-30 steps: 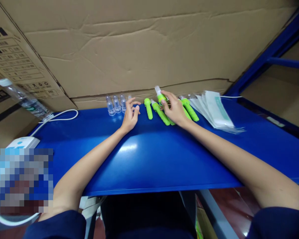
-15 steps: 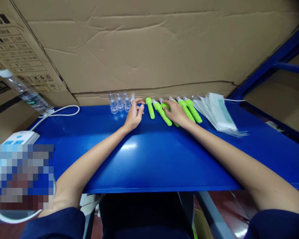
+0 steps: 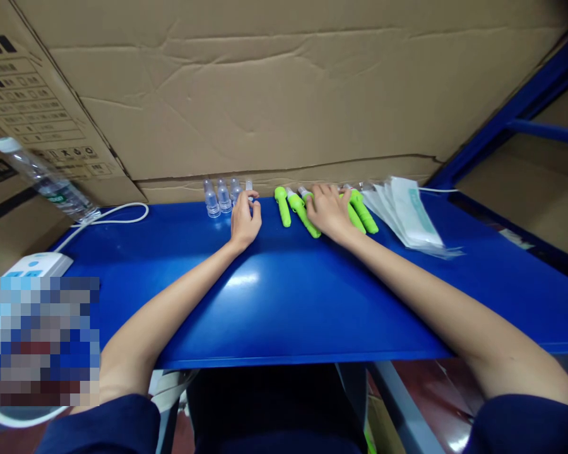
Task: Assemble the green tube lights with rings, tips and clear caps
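Note:
Several bright green pen-like tubes (image 3: pixel 283 207) with pale tips lie side by side at the back of the blue table (image 3: pixel 288 296). My right hand (image 3: pixel 329 213) rests flat on the middle ones, fingers stretched out over them. To their left stands a small cluster of clear plastic caps (image 3: pixel 219 197). My left hand (image 3: pixel 245 221) is at the right end of that cluster, with its fingers curled in a pinch round one clear cap (image 3: pixel 249 185), whose tip shows above the fingertips.
A stack of flat clear pouches (image 3: pixel 409 214) lies right of the tubes. A water bottle (image 3: pixel 42 180), a white cable (image 3: pixel 118 215) and a white power strip (image 3: pixel 33 265) sit at the left. A cardboard wall (image 3: pixel 265 94) closes the back, and blue shelf rails (image 3: pixel 515 104) stand at the right.
My right hand has laid down the green tube it held upright and now lies flat on the row. My left hand's spread fingers have closed on a clear cap.

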Available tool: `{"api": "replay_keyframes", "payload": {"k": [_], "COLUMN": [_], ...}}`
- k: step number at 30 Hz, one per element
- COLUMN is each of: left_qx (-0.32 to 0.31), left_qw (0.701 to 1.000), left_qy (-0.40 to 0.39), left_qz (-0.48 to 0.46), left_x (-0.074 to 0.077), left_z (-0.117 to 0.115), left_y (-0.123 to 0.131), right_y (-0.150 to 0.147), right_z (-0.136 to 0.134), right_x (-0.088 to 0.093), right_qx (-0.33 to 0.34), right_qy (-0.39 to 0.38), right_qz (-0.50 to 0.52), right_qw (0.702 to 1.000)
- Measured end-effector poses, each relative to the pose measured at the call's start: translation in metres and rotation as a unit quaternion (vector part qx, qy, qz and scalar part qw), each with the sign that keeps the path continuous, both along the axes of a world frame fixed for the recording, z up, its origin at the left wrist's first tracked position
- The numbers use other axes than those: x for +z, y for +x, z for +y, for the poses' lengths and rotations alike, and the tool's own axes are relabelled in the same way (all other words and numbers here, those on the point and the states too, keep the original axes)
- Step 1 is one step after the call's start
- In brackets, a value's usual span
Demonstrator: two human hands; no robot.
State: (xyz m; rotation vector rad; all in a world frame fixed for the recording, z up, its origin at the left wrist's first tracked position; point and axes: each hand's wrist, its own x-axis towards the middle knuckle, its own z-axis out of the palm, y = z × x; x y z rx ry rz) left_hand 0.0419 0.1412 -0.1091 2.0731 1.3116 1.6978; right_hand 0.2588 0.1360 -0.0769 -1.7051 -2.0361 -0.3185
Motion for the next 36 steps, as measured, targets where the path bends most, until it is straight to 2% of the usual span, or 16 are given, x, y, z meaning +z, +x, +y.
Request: {"api": "replay_keyframes", "payload": {"k": [4,6,8,12,14,18,21,28,32,36], "left_qx": [0.034,0.043,0.061,0.116,0.117,0.079,0.076,0.152,0.172,0.212], "left_qw": [0.999,0.999,0.997,0.993,0.992,0.986,0.962,0.902,0.891,0.889], "left_qy": [0.011,0.023,0.036,0.026,0.016,-0.010,-0.045,-0.104,-0.055,-0.076], "left_qz": [0.002,0.008,0.010,0.014,0.038,0.150,0.259,0.391,0.416,0.398], "left_x": [-0.002,-0.002,-0.001,0.001,0.004,0.015,0.024,0.039,0.047,0.048], "left_z": [0.005,0.006,0.005,0.002,-0.002,-0.012,-0.016,-0.001,0.009,0.021], "left_y": [-0.004,-0.005,-0.005,-0.006,-0.004,0.003,0.009,0.014,0.016,0.018], "right_y": [-0.020,-0.027,-0.031,-0.030,-0.028,-0.027,-0.029,-0.030,-0.030,-0.030], "right_z": [-0.017,-0.025,-0.031,-0.037,-0.036,-0.035,-0.036,-0.036,-0.035,-0.035], "right_x": [-0.004,-0.006,-0.007,-0.003,-0.002,-0.005,-0.008,-0.009,-0.010,-0.010], "right_qx": [0.119,0.150,0.162,0.160,0.158,0.155,0.151,0.164,0.170,0.171], "right_qy": [-0.034,-0.068,-0.066,-0.006,0.019,0.026,0.015,0.017,0.025,0.021], "right_qz": [-0.041,-0.051,-0.045,-0.014,0.001,0.000,-0.014,-0.021,-0.014,-0.013], "right_qw": [0.992,0.985,0.983,0.987,0.987,0.988,0.988,0.986,0.985,0.985]}}
